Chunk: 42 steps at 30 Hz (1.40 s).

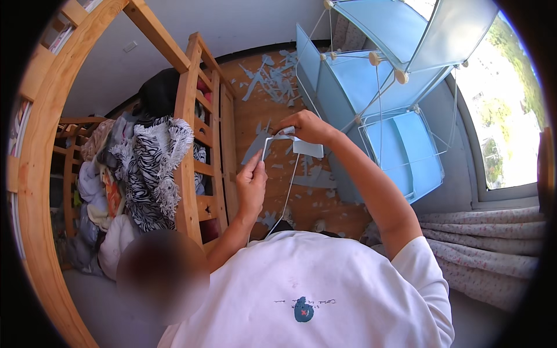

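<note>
Thin white rods, apparently a wire frame (pixel 267 146), are held up in front of me over the floor. My left hand (pixel 251 184) pinches one side of it between thumb and fingers. At its far edge, my right hand (pixel 306 126) is closed with the fingers curled round the frame. A small white rectangular flap (pixel 308 149) hangs just below my right hand. One thin rod runs from the flap back toward my lap. Exactly what sits under the right fingertips is hidden.
Pale blue-grey scraps (pixel 272 81) litter the wooden floor (pixel 246 107). On the right stands a light blue panel rack (pixel 400 145) with wire frames and round connectors, beside a window (pixel 510 104) and curtain (pixel 481 238). A wooden bed frame (pixel 187 127) with piled clothes (pixel 145 174) is left.
</note>
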{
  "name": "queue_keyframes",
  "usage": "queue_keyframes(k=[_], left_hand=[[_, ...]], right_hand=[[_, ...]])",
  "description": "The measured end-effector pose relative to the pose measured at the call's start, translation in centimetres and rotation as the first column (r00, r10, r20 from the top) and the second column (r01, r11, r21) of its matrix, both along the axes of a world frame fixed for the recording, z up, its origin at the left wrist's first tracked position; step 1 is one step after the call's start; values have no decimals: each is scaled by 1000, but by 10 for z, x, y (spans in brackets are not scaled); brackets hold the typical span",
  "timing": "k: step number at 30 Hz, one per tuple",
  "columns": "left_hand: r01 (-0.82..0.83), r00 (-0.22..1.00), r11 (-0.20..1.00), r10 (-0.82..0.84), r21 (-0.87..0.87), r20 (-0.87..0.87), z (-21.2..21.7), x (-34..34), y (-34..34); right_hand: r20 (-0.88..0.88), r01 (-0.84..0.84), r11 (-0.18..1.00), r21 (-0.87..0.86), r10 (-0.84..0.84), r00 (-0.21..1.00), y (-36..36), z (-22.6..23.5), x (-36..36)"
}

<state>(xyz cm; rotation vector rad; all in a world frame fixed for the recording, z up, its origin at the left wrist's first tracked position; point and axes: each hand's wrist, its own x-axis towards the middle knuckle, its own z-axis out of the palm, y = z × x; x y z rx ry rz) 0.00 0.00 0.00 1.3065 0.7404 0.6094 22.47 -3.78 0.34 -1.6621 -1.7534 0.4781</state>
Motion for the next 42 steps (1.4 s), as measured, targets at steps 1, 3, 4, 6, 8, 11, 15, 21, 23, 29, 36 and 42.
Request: queue_keyframes(k=[1,3,4,6,8,11,15,21,23,29,36,42], left_hand=[[-11,1000,1000,11,24,-5,1,-2,1],[-3,1000,999,3,37,-17,2,-6,3],[17,1000,1000,-16,26,-25,3,-7,5],[36,999,998,-36,-50,-6,12,-3,6],[55,998,996,-54,-74,17,20,11,10],[43,999,982,-40,-183,17,38,34,14],[-51,999,998,51,-34,-10,32,46,9],[-71,997,994,68,89,36,29,45,-11],[-59,998,984,54,169,32,30,40,-16],[-137,983,991,137,-10,122,39,18,-9],[-389,907,920,391,-42,155,54,-21,16],[-551,815,834,542,-15,203,78,-46,44]], right_hand=[[-18,23,1000,4,-23,1000,-1,3,-1],[-69,76,996,47,-73,995,-5,7,-10],[-102,108,991,84,-99,990,-7,9,-19],[-291,208,977,47,-186,939,-9,9,-35],[-316,225,972,71,-192,929,-8,9,-46],[-297,330,927,178,-269,916,-3,3,-58],[-331,482,845,230,-398,856,1,5,-65],[-641,562,827,-12,-438,631,14,-5,-53],[-878,620,776,-115,-372,302,17,-7,-44],[-971,717,660,-225,-214,-107,11,-18,8],[-932,831,445,-334,-285,-222,-25,-81,58],[-429,936,211,-281,-900,74,-79,-153,54]])
